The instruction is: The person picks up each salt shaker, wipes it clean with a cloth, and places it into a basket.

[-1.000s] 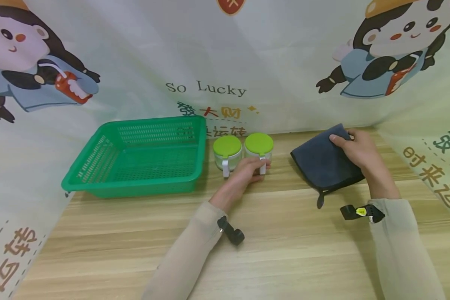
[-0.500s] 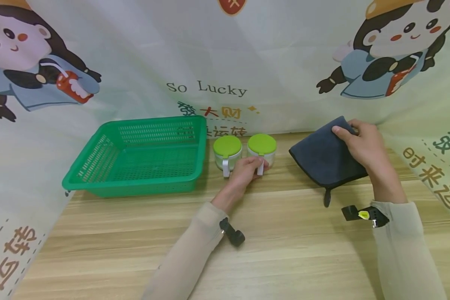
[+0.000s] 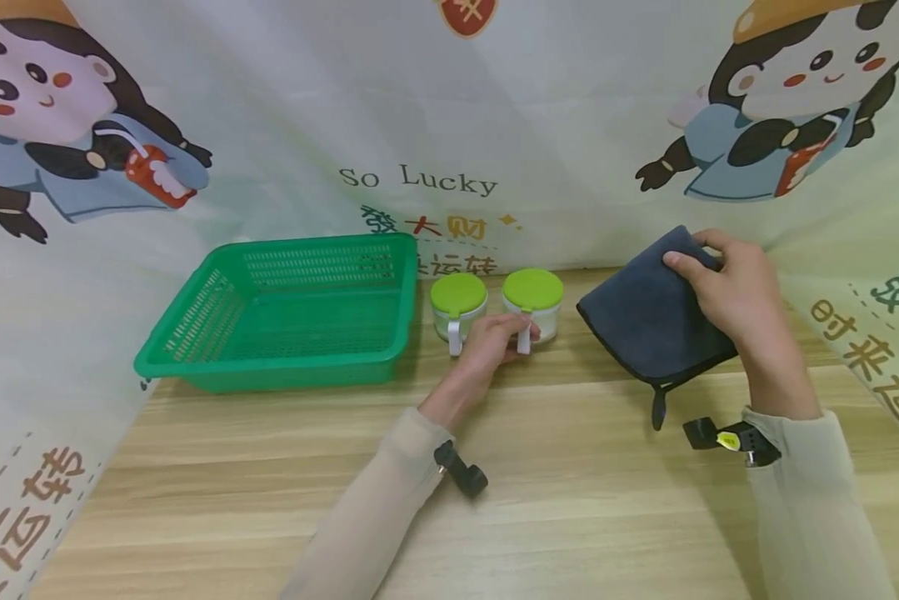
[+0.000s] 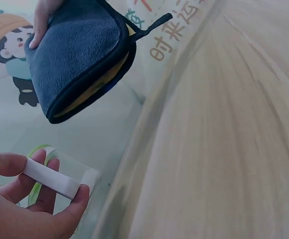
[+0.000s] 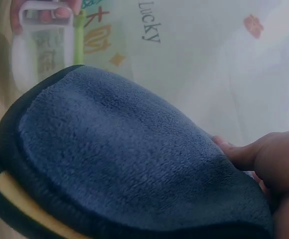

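My left hand [image 3: 485,343] pinches the white handle [image 4: 52,178] of the right-hand clear jar [image 3: 545,320], which has a bright green lid [image 3: 533,288]. I cannot tell whether its base touches the table. A matching lidded jar [image 3: 458,293] stands just left of it, behind my fingers. On the right, my right hand [image 3: 741,287] grips a folded dark blue cloth [image 3: 644,312] by its upper right edge, thumb on the near face. A black hanging loop [image 3: 659,407] dangles from the cloth's lower corner. A yellowish inner side [image 4: 92,87] shows between its folds in the left wrist view.
A green plastic basket [image 3: 400,346] with slotted walls sits left of the jars. Behind everything rises a pale printed backdrop [image 3: 569,125], meeting the back of the wood-grain table [image 3: 554,500]. Both wrists wear small black cameras.
The right-hand jar has slid a little rightward with my left hand's fingers on its handle, widening the gap between the jars. My right hand has raised the cloth slightly.
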The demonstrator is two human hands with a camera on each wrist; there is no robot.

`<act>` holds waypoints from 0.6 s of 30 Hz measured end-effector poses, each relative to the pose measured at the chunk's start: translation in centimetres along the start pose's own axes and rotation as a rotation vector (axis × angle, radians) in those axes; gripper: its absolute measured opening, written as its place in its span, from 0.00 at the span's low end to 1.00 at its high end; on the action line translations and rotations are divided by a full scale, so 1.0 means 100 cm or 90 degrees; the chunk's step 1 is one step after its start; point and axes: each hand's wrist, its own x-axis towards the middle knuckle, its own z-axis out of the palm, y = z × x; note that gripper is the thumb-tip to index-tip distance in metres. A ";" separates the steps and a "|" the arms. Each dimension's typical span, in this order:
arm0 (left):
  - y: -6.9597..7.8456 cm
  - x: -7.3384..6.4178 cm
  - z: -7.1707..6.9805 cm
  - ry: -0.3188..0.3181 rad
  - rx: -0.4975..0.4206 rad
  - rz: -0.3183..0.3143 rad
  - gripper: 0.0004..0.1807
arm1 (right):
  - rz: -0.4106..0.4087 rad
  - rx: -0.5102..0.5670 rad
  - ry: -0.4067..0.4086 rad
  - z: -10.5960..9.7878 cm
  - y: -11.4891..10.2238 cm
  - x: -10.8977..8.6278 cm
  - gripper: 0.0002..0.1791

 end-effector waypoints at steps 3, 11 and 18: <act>0.006 -0.004 0.002 0.006 0.010 0.015 0.13 | -0.012 0.003 0.017 0.000 -0.003 -0.003 0.31; 0.020 -0.021 -0.008 -0.008 0.021 0.044 0.13 | -0.065 0.060 0.068 0.005 -0.020 -0.010 0.28; 0.038 -0.040 -0.023 -0.022 0.023 0.071 0.13 | -0.135 0.073 0.071 0.004 -0.037 -0.021 0.23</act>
